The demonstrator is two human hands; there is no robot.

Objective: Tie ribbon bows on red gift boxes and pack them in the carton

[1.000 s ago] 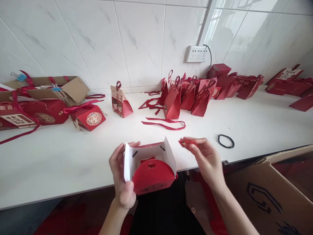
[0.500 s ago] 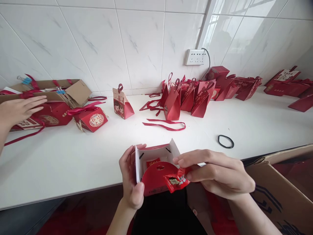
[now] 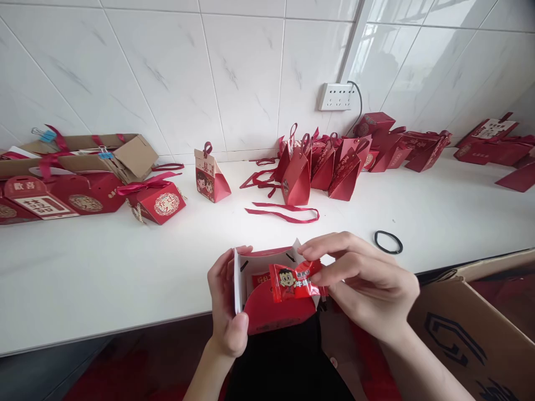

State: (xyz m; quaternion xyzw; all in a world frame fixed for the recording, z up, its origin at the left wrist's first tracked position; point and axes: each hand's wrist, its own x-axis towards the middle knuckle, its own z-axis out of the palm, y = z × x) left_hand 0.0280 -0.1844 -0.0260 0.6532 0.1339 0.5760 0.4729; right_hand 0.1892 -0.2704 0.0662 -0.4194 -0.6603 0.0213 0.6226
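Observation:
My left hand (image 3: 229, 312) is closed around the left side of a red paper gift box (image 3: 276, 312), whose flaps stand up and whose inside is white. The box is held over the table's front edge. Inside it, a red wrapped piece (image 3: 260, 279) shows in part behind the curved front flap. Between the thumb and fingers of my right hand (image 3: 363, 278) is a red wrapped candy (image 3: 295, 281) printed with a cartoon figure. The candy is over the box opening, in front of the right flap.
Several finished red gift boxes (image 3: 297, 181) stand along the tiled wall. A ribbon (image 3: 284, 211) and a black hair tie (image 3: 388, 242) lie on the white table (image 3: 125, 267). At left is a cardboard box (image 3: 136, 157); a larger carton (image 3: 472, 328) stands at lower right.
My right hand has raised the candy and turned its printed face toward me, over the box. Another person's hand at the left has gone out of view.

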